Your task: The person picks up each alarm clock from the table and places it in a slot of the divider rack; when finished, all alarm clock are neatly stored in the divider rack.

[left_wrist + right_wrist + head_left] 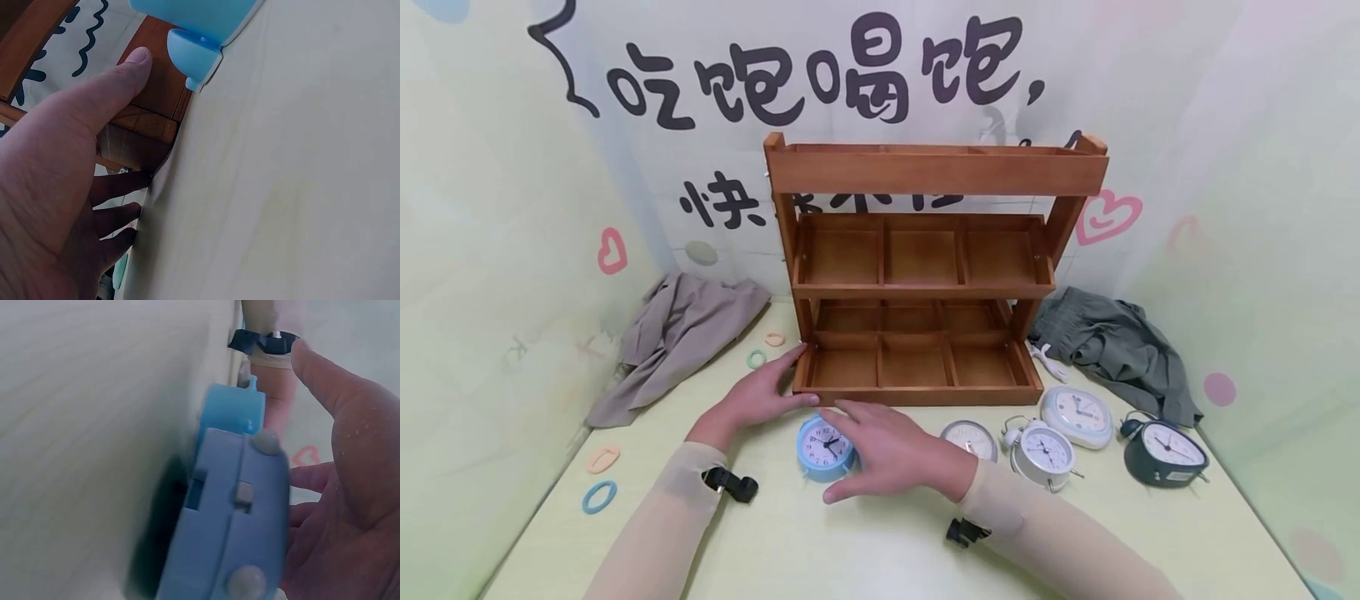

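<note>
The left hand (756, 400) is being kept open at the lower left corner of a brown wooden tiered shelf (917, 292), with its thumb being laid along the front edge of the bottom tray and its straightened fingers being set against the left side. The right hand (891, 450) is also being held open, palm down in the head view, its fingers being stretched toward the left hand and its thumb being spread apart.

A light blue round alarm clock (820, 454) is being left on the table (850, 558) between the two hands, just in front of the shelf's left section. Its right edge is being partly covered by the right hand in the head view; whether it is being touched cannot be told. In the right wrist view, a grey-blue casing (222, 512) with two round feet is being seen close beside the right palm, and the fingers are being partly hidden behind it.

A grey-rimmed round clock (970, 433) is being partly covered by the right wrist. Farther right, a white twin-bell alarm clock (1043, 454), a white rounded rectangular clock (1078, 415) and a dark green alarm clock (1165, 454) are being grouped near one another.

The shelf is being flanked by a mauve-grey cloth (685, 333) on the left and a dark grey-green cloth (1112, 350) on the right. A blue ring (586, 502) is being shown near the table's left edge. Black straps (730, 483) are being worn on both wrists.
</note>
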Tool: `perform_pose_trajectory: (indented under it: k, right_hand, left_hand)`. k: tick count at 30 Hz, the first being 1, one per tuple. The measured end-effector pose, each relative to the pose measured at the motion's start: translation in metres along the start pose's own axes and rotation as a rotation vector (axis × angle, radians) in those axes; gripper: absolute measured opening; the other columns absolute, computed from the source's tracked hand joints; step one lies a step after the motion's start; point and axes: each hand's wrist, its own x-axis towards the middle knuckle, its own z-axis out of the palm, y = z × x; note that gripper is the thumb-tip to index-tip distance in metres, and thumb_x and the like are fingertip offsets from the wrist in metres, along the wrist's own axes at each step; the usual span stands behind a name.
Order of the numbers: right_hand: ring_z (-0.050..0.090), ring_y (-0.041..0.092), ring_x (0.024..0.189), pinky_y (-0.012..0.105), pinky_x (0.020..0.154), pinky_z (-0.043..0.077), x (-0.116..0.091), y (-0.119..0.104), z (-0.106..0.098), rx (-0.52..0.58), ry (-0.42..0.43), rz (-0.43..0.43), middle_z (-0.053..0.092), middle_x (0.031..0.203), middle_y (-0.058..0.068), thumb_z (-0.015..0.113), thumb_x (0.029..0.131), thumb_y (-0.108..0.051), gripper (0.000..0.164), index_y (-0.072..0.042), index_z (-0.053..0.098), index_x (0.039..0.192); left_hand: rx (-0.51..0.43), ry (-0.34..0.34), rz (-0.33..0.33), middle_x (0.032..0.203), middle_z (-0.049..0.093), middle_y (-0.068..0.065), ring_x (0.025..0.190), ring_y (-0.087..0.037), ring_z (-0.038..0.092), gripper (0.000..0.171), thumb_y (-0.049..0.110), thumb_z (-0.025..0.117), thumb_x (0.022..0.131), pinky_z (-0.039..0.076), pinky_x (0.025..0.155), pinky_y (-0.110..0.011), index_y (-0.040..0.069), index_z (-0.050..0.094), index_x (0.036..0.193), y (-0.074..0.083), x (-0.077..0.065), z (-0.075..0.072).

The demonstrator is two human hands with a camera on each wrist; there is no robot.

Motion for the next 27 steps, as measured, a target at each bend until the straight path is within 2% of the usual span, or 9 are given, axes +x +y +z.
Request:
perform_pose_trajectory:
  k: [11, 21, 27]
  right_hand:
    - [0.053, 0.031, 0.153, 0.051, 0.122, 0.048, 0.016, -0.001, 0.014, -0.002, -0.041, 0.053, 0.046, 0.173, 0.009, 0.073, 0.09, -0.084, 0.117, -0.018, 0.033, 0.177]
    - [0.054, 0.027, 0.151, 0.047, 0.121, 0.049, 0.023, -0.001, 0.021, -0.012, -0.008, 0.088, 0.052, 0.169, 0.008, 0.079, 0.096, -0.068, 0.103, -0.012, 0.041, 0.173]
    - [0.05, 0.03, 0.155, 0.05, 0.123, 0.047, 0.023, -0.004, 0.021, 0.013, -0.003, 0.112, 0.049, 0.171, 0.01, 0.082, 0.094, -0.067, 0.105, -0.012, 0.041, 0.173]
  left_hand:
    - [-0.01, 0.007, -0.017, 0.175, 0.043, -0.013, 0.156, -0.046, 0.047, 0.115, 0.081, 0.078, 0.088, 0.042, 0.121, -0.071, 0.03, 0.029, 0.179, -0.005, 0.0, 0.001]
    - [-0.022, 0.008, -0.021, 0.176, 0.043, -0.012, 0.156, -0.044, 0.047, 0.115, 0.083, 0.078, 0.087, 0.042, 0.121, -0.07, 0.031, 0.029, 0.178, -0.007, 0.001, 0.002]
    - [-0.032, 0.008, -0.024, 0.175, 0.044, -0.011, 0.155, -0.045, 0.048, 0.115, 0.083, 0.078, 0.086, 0.042, 0.12, -0.07, 0.034, 0.029, 0.178, -0.008, 0.001, 0.002]
